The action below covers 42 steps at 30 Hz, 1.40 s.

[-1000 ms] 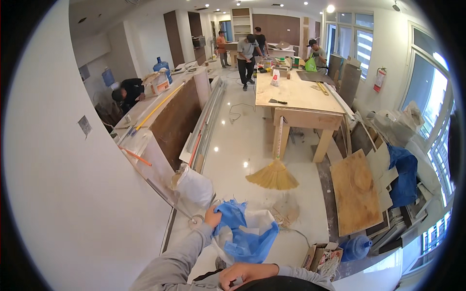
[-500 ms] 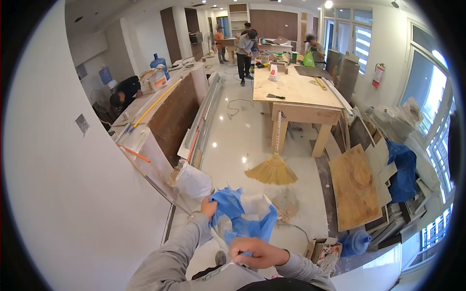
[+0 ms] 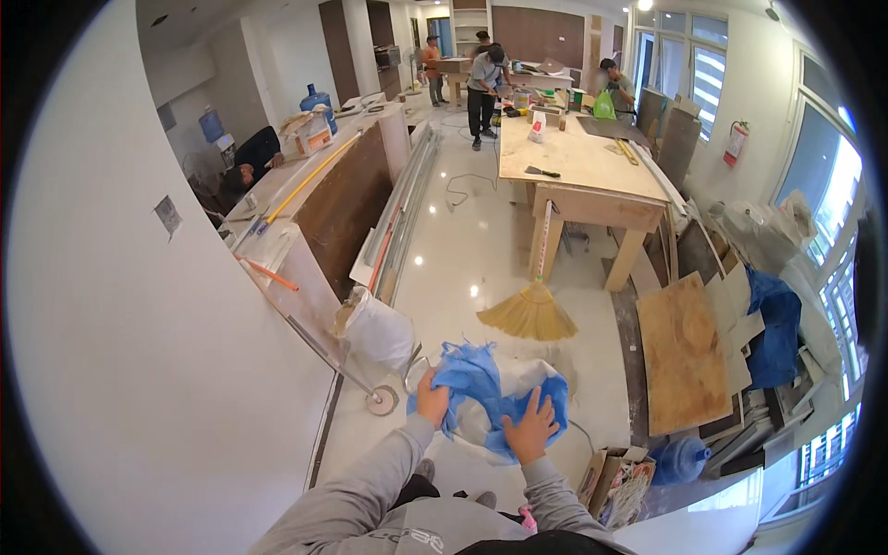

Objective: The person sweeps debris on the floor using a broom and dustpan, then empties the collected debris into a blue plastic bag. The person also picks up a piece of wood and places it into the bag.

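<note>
In front of me is a blue-and-white woven sack [image 3: 490, 398], its frayed top edge folded outward around the opening. My left hand [image 3: 432, 400] is closed on the sack's left rim. On the opposite side, my right hand [image 3: 532, 427] lies against the blue cloth with its fingers spread. What the sack holds, if anything, I cannot make out. Beyond it a straw broom [image 3: 529, 313] leans upright against the wooden worktable [image 3: 573, 176], bristles on the floor.
Left of the sack stand a filled white sack [image 3: 379, 328] and a pole with a round base [image 3: 381, 400]. At right are a cardboard box [image 3: 606, 481], a blue water jug [image 3: 680, 461] and leaning boards [image 3: 684, 356]. Metal channels [image 3: 398, 217] lie along the counter. Several people work farther back.
My right hand has moved from near my body forward onto the sack's right side, its fingers now spread. The sack has shifted right and its mouth is wider. The view has tilted slightly.
</note>
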{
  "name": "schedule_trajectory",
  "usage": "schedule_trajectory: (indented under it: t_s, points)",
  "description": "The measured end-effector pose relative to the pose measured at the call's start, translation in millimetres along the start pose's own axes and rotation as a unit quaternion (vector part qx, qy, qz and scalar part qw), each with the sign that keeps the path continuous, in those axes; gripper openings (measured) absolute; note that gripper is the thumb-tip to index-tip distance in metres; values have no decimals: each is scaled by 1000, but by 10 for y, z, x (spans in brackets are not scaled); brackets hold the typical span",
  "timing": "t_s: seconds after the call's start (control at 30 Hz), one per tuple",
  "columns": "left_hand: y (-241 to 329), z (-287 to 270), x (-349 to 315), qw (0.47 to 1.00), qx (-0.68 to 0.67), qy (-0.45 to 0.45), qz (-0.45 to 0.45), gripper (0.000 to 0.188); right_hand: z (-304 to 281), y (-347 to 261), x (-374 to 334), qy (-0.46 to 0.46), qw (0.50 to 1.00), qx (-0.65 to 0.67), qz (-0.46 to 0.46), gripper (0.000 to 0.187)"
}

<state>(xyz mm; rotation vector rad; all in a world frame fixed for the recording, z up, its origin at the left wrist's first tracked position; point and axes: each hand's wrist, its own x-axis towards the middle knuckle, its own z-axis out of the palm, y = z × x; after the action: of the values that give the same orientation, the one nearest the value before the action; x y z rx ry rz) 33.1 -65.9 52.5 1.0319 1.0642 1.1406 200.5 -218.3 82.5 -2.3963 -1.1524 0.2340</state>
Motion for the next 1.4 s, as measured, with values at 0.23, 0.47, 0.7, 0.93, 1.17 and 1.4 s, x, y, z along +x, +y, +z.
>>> schedule_trajectory:
  t_s: [0.23,0.47,0.7,0.93,1.17,1.4]
  points:
    - [181,-398,104,980,124,-16,153,20,64,-80,375,110,981,-152,49,92]
    - [171,-1188,1009,956,247,-82,136,35,622,473,1172,-106,594,745,284,35]
    - [1062,-854,1095,747,491,-48,446,58,181,-641,1369,-193,545,792,194,45]
    - [193,-560,1881,897,257,-300,200,40,134,-1305,1434,-237,716,645,127,37]
    - [764,-360,1996,977,0,-195,-87,24,-343,-1471,944,171,978,108,41,61]
    - [662,-653,1907,966,-74,-248,-1,20,962,-658,824,-123,921,369,-35,52]
